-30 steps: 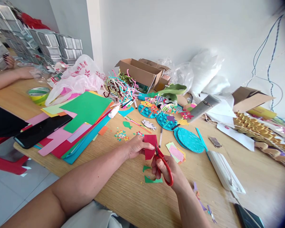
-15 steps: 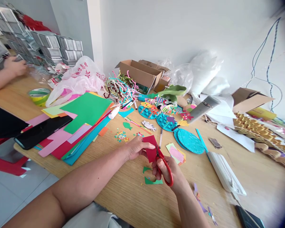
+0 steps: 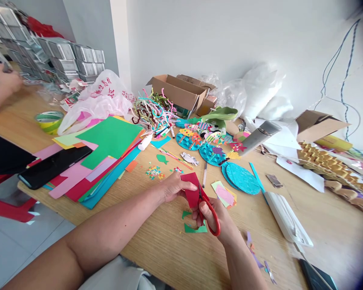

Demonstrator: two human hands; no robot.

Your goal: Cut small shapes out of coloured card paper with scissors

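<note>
My left hand pinches a red piece of paper between thumb and fingers, above the wooden table. In my right hand is a pair of red-handled scissors, its blades up against the red paper's right part. Under my right hand lie green paper scraps. A green paper fish and a white drawn fish rest beyond my left hand, near small heaps of colourful paper bits. A pen lies just past the red paper.
Coloured paper sheets and a black phone lie at the left. Blue discs, a grey bottle and a white power strip are on the right. At far left, another person's hand holds something.
The other person's hand at far left has moved further left. My hands, the red paper and the scissors stay nearly where they were.
</note>
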